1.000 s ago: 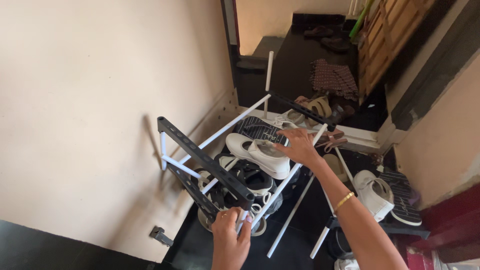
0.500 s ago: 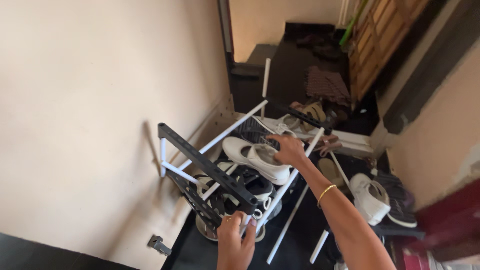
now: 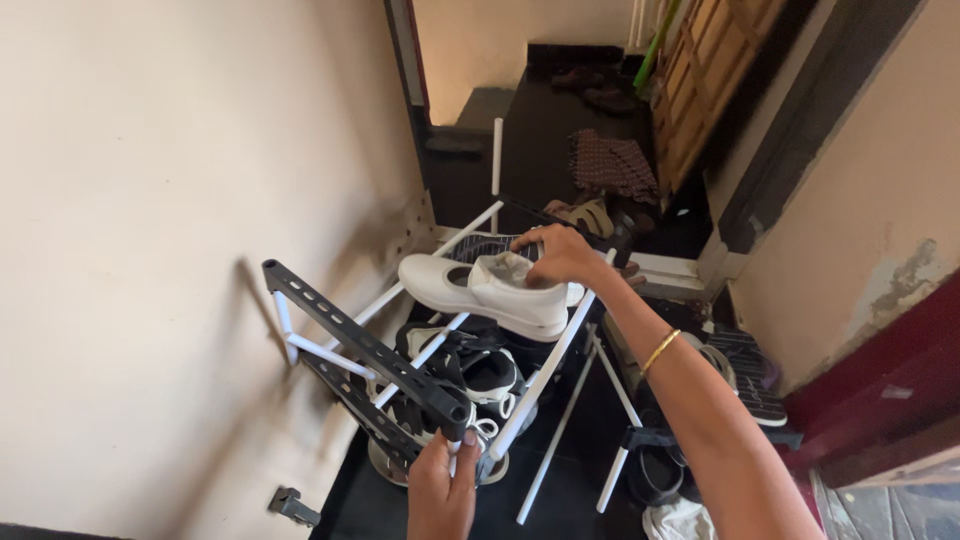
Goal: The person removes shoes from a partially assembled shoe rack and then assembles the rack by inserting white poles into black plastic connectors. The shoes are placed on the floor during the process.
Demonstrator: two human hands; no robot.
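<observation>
Step in hand: lifting a shoe from the rack. Right hand (image 3: 560, 255) has its fingers closed on the white shoe (image 3: 490, 295), raised above the shoe rack (image 3: 380, 355). Left hand (image 3: 442, 490) grips the rack's near corner post. A next move would call for clearing the white rods.

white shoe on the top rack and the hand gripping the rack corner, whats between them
In the head view, black-and-white sneakers on the lower tier and a white rail lie between the white shoe and the left hand.
</observation>
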